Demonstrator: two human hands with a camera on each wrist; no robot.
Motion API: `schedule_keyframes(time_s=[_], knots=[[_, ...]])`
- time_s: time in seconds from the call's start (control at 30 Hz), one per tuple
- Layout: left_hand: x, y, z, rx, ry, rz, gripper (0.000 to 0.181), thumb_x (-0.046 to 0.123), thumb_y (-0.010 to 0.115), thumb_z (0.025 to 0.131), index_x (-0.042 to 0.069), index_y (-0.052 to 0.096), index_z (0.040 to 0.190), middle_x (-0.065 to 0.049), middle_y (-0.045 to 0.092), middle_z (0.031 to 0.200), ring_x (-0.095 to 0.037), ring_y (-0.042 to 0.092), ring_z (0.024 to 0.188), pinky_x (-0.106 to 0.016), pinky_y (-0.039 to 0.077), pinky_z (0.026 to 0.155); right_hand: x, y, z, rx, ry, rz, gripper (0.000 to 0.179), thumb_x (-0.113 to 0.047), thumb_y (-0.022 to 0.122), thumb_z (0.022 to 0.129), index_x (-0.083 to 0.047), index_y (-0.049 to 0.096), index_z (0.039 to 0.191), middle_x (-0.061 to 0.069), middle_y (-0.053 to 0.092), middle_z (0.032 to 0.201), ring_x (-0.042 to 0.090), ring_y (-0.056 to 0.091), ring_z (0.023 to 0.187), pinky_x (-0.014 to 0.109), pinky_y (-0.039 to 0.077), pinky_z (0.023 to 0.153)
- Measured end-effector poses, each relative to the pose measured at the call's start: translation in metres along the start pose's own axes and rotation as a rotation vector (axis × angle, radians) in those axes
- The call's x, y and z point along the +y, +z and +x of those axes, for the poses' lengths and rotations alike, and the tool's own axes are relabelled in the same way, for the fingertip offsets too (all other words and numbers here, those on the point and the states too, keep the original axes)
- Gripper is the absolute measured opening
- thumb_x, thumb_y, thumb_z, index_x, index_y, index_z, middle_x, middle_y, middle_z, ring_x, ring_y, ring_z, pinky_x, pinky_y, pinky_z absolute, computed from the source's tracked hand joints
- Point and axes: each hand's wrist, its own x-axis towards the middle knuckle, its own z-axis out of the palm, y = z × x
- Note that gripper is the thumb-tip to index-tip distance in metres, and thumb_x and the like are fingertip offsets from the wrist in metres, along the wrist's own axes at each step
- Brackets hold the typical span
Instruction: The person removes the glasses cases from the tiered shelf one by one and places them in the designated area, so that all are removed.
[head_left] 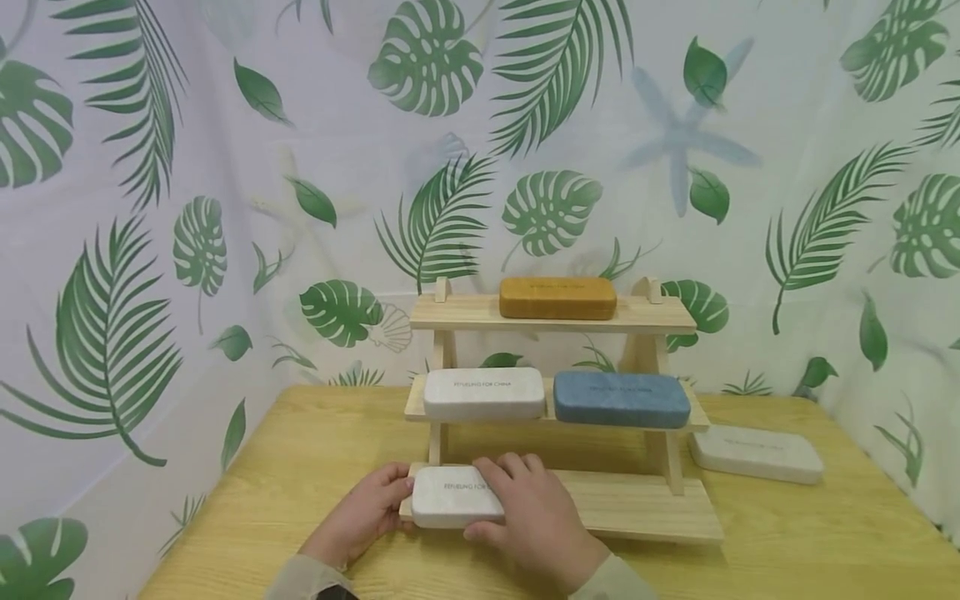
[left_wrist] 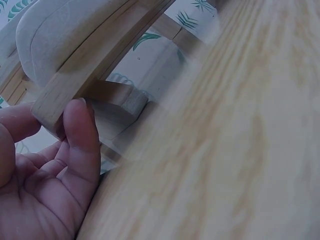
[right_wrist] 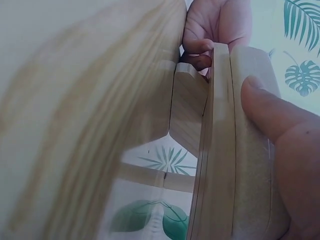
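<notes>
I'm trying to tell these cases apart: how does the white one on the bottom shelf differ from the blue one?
The white case is pale, the blue case a muted blue. The white case is on the bottom shelf, the blue case on the middle shelf. The right hand grips the white case; no hand touches the blue case. Both have rounded corners and lettering.

Four cases (head_left: 454, 498) on wooden rack (head_left: 645, 510)

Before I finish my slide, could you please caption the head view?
Right hand grips a white case on the lowest shelf; left hand pinches the shelf's end.
</notes>
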Motion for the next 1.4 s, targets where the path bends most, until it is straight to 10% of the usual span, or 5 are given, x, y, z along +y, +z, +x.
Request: schedule_keyframes(time_s=[0.97, 1.4], knots=[[-0.001, 0.001, 0.002, 0.016, -0.002, -0.005, 0.056, 0.028, 0.051, 0.109, -0.013, 0.038, 0.145, -0.019, 0.06, 0.125, -0.024, 0.064, 0.099, -0.038, 0.055, 0.078, 0.014, -0.033, -0.023, -0.008, -0.082, 0.099, 0.079, -0.058, 0.08, 0.08, -0.024, 0.054, 0.146, -0.002, 0.057, 0.127, 0.022, 0.052, 0.114, 0.045, 0.05, 0.09], [-0.002, -0.001, 0.0, 0.01, 0.002, -0.008, 0.056, 0.029, 0.051, 0.109, -0.01, 0.039, 0.146, -0.02, 0.058, 0.127, -0.026, 0.063, 0.1, -0.034, 0.054, 0.075, 0.052, -0.042, -0.048, 0.05, -0.057, 0.09, 0.078, -0.056, 0.086, 0.073, -0.026, 0.06, 0.14, -0.004, 0.057, 0.128, 0.021, 0.052, 0.117, 0.046, 0.05, 0.091]])
